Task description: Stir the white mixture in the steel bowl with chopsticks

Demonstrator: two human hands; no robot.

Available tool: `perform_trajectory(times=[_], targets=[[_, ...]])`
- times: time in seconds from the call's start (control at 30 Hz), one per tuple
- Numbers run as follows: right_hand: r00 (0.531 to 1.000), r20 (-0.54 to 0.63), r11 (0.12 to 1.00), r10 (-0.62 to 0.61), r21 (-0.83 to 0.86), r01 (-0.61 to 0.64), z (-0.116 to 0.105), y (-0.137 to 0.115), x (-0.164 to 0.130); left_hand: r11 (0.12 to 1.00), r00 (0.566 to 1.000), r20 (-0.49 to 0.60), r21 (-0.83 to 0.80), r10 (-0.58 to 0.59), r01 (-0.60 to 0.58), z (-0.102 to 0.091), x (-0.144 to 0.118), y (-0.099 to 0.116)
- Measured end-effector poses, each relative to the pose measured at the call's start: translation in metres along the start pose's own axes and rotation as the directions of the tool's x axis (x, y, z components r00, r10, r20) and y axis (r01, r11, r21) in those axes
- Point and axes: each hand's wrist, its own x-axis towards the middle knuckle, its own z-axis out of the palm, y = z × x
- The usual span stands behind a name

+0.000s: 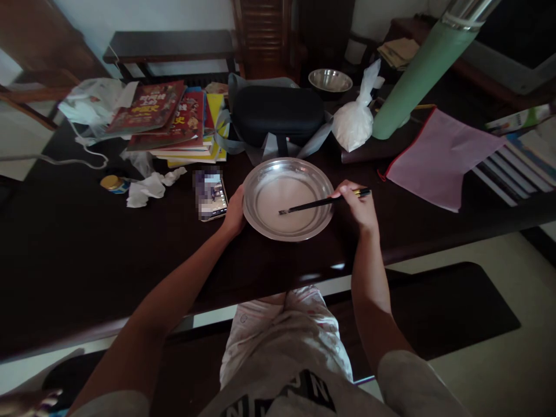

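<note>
A round metal basin (pixel 286 233) stands on the dark table in front of me, with a smooth, pale, whitish mixture (pixel 286 191) in it. My left hand (pixel 235 211) grips the basin's left side; its fingers are partly hidden by the rim. Dark chopsticks (pixel 310 204) with gold-coloured ends are held in my right hand (pixel 359 205), closed round them at the basin's right edge. They slant over the rim, and their tips are at the mixture near the middle. Just left of my left hand lies a phone (pixel 218 200), its screen lit and partly pixelated.
Behind the basin sits a black case (pixel 278 113) with grey straps. To its right are a knotted bag of white powder (pixel 353 126), a tall green bottle (pixel 423 81) and a pink pouch (pixel 438 159). Stacked books (pixel 189 119), crumpled tissues (pixel 150 188) and a small jar (pixel 115 184) lie left.
</note>
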Motion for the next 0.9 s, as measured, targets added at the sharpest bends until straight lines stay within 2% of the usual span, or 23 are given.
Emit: perform_trajectory(times=[0.07,0.23,0.27,0.43,0.63,0.7,0.8,0.9], targets=[[1.0,0.008,1.0,-0.008,-0.009,0.008,0.0029,0.0003,0.0007,1.0,1.0,-0.025,-0.011,-0.012,0.012,0.0007,0.0,0.0007],[0.98,-0.199,1.0,0.0,-0.025,-0.005,-0.0013,0.0023,0.0004,0.998,0.998,-0.055,0.061,0.023,-0.019,0.0007,0.0004,0.0011],[0.981,-0.196,1.0,-0.002,-0.027,-0.003,-0.002,0.002,0.0,0.997,0.998,-0.052,0.069,0.027,-0.023,0.0005,0.0005,0.001],[1.0,-0.02,0.999,-0.014,-0.04,0.013,0.003,0.0008,0.0,0.995,0.997,-0.062,0.091,0.04,-0.034,-0.0016,0.0014,0.0004],[0.979,-0.204,0.999,-0.013,-0.043,0.004,-0.0015,0.0038,0.0006,0.988,0.996,-0.033,0.127,0.087,-0.082,-0.0024,0.0015,0.0011],[0.988,-0.157,0.999,-0.002,-0.032,-0.003,-0.0014,0.002,-0.0001,0.993,0.997,-0.045,0.107,0.063,-0.058,-0.0004,0.0005,0.0026],[1.0,-0.024,0.999,-0.01,-0.037,0.009,0.0024,-0.0006,-0.0003,0.996,0.998,-0.058,0.081,0.037,-0.032,0.0021,-0.0009,0.0046],[0.997,-0.071,0.999,-0.017,-0.029,0.015,0.0029,0.0006,0.0004,0.997,0.998,-0.061,0.074,0.026,-0.021,0.0015,-0.0007,0.0041]])
